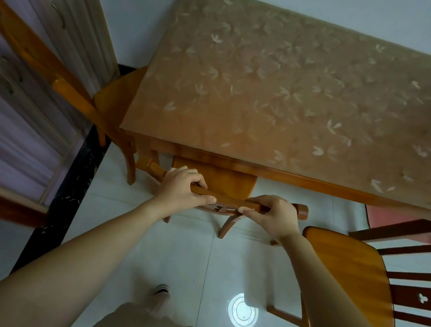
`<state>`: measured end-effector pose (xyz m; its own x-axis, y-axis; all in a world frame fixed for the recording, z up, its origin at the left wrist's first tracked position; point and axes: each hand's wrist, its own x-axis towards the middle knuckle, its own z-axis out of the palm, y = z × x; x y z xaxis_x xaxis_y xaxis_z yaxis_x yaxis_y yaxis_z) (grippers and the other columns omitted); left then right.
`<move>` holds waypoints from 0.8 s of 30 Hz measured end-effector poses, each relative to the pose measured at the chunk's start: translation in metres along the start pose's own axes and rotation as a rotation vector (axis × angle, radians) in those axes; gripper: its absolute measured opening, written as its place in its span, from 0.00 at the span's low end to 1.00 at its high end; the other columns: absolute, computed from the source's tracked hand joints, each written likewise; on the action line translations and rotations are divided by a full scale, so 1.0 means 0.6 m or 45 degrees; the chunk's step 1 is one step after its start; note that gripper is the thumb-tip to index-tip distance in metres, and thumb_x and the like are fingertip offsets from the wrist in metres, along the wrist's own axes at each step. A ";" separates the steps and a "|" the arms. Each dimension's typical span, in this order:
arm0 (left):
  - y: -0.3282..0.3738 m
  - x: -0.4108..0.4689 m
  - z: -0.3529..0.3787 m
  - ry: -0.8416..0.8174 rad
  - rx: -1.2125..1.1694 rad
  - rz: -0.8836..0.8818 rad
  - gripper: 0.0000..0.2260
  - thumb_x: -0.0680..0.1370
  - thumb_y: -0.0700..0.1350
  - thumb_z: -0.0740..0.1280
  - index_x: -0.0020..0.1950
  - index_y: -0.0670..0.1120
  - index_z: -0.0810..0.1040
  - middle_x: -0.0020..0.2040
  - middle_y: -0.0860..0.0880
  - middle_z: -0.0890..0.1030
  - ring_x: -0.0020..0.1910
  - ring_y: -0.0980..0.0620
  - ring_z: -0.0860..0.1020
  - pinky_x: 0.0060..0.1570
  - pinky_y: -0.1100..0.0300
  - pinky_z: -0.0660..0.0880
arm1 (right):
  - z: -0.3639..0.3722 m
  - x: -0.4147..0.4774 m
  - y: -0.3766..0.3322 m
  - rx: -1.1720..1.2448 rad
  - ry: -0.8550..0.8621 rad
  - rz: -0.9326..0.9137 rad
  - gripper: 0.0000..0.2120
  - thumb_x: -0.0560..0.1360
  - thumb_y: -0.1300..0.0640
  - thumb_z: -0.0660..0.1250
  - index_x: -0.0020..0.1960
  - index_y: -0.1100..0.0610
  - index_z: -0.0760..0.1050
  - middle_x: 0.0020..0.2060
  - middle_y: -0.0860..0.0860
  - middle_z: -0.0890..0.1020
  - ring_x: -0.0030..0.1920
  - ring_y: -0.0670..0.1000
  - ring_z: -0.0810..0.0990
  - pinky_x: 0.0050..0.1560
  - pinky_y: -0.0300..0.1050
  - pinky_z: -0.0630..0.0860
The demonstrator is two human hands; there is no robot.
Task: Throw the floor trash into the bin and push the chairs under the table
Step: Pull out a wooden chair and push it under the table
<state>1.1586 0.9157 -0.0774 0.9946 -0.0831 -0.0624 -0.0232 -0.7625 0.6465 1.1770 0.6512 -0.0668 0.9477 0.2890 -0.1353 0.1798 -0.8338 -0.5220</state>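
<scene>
Wooden chair back [228, 198] is held tight by left grip [184, 189] and right grip [271, 215]; the tabletop [278, 88] is seen straight ahead

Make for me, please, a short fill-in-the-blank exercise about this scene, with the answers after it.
1. The left hand and the right hand hold the top rail of a wooden ____.
2. The seat of this chair lies partly under the ____.
3. A second chair near the drawers stands on the person's ____ side.
Missing words: chair, table, left.
</scene>
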 end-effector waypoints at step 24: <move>0.027 0.038 0.037 0.017 0.032 -0.015 0.17 0.68 0.69 0.67 0.42 0.57 0.76 0.44 0.61 0.76 0.48 0.56 0.71 0.50 0.58 0.61 | -0.032 0.039 0.053 -0.012 -0.021 -0.044 0.30 0.64 0.24 0.60 0.48 0.45 0.84 0.33 0.37 0.77 0.34 0.40 0.75 0.32 0.33 0.64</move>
<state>1.1784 0.8872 -0.0853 0.9960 -0.0655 -0.0601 -0.0135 -0.7794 0.6264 1.2099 0.6224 -0.0704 0.9364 0.3253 -0.1316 0.2147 -0.8277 -0.5184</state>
